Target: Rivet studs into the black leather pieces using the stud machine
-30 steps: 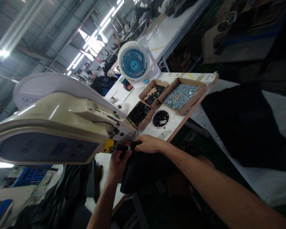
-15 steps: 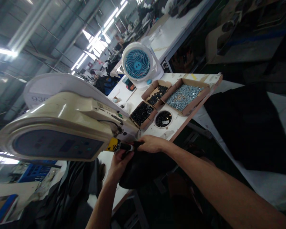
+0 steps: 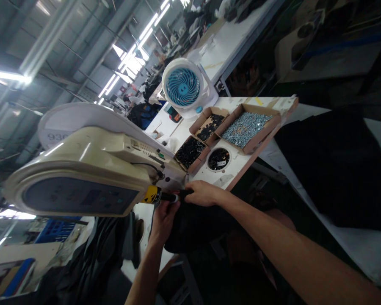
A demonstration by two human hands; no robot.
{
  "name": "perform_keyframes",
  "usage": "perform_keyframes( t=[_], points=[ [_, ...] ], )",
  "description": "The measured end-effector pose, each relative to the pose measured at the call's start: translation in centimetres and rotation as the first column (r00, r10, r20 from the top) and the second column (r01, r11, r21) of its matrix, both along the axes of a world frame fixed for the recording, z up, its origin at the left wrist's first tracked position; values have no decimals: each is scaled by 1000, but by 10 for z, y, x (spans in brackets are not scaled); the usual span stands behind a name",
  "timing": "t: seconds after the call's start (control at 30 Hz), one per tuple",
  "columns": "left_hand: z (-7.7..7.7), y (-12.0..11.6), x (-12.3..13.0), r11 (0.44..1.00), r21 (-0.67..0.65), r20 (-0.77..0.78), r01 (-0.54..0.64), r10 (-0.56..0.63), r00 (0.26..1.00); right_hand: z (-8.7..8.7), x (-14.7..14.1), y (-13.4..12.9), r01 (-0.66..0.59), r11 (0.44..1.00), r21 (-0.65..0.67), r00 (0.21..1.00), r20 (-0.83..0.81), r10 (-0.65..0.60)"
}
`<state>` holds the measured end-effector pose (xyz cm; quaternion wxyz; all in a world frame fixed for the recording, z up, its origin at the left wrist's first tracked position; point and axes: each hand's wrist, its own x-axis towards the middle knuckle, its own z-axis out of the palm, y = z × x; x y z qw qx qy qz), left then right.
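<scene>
Dark fabric (image 3: pixel 200 224) hangs below the head of a cream machine (image 3: pixel 92 148), at its tip with a yellow label (image 3: pixel 151 194). My right hand (image 3: pixel 203 193) pinches the upper edge of the fabric just right of the tip. From the left, my left hand (image 3: pixel 164 215) has its fingers closed on the fabric right under the tip; its fingertips are partly hidden by the machine. Close behind my hands lie a round cup of dark small parts (image 3: pixel 219 159) and a cardboard box of black parts (image 3: pixel 189 152).
Farther back on the white table (image 3: pixel 239 167) are a box of silvery parts (image 3: pixel 246 129), another box of black pieces (image 3: pixel 211 126) and a fan (image 3: pixel 183 87). Dark cloth is piled at the left (image 3: pixel 98 254). More dark cloth (image 3: pixel 333 169) lies at the right.
The view has shifted slightly, so the machine appears a little farther right. My left hand sits slightly farther right, and my right hand keeps nearly the same place and hold.
</scene>
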<state>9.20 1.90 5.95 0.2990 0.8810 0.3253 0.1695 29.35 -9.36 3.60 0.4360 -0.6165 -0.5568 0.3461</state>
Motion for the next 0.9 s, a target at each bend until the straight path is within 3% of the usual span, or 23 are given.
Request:
perform_keyframes(
  t=[0.17, 0.3, 0.5, 0.7, 0.9],
  points=[
    [-13, -6, 3, 965, 249, 7, -87, 88, 996, 0, 6, -2, -32, 999, 32, 999, -2, 32],
    [-24, -3, 0, 927, 349, 6, -139, 147, 989, -7, 7, -1, -20, 997, 77, 999, -29, 22],
    [-26, 2, -4, 931, 347, -22, -112, 127, 992, -13, 6, -3, -16, 994, 110, 999, -44, 21],
    [-28, 0, -11, 903, 380, -54, -200, 237, 970, -15, 7, -4, -10, 992, 128, 996, -87, 21],
    [-22, -1, -6, 934, 322, -42, -153, 175, 984, -16, 9, -4, -25, 992, 126, 995, -90, 37]
  ],
)
